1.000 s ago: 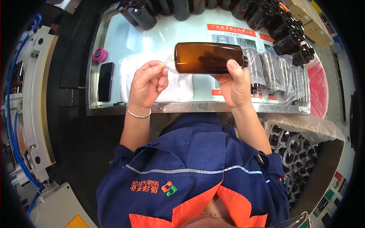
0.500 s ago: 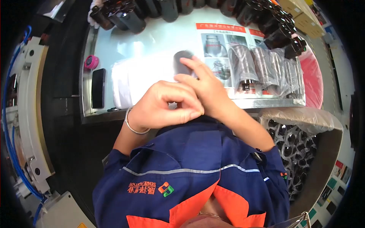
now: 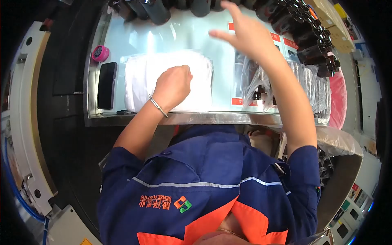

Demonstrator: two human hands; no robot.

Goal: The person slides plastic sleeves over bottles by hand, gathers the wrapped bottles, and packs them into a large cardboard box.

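My left hand [image 3: 174, 86], with a bangle at its wrist, rests as a closed fist on a stack of white plastic bags [image 3: 141, 77]. Its fingertips are curled out of sight, so whether they pinch anything is hidden. My right hand [image 3: 249, 34] is stretched over the far part of the table, thumb and fingers apart and nothing in it. Just beyond it stand dark bottles [image 3: 200, 6] along the back edge. Under my right forearm lie bagged dark bottles [image 3: 258, 92], partly covered by the arm.
A black phone [image 3: 107, 85] and a pink round object [image 3: 100, 53] lie at the table's left. More dark bottles [image 3: 304, 43] line the right back. Red-headed printed sheets [image 3: 237, 101] are on the tabletop. A lined carton [image 3: 343, 163] stands at my right.
My right hand has moved forward and right, and the dark bottle is gone from it. My left hand has moved forward onto the white bags and closed tighter.
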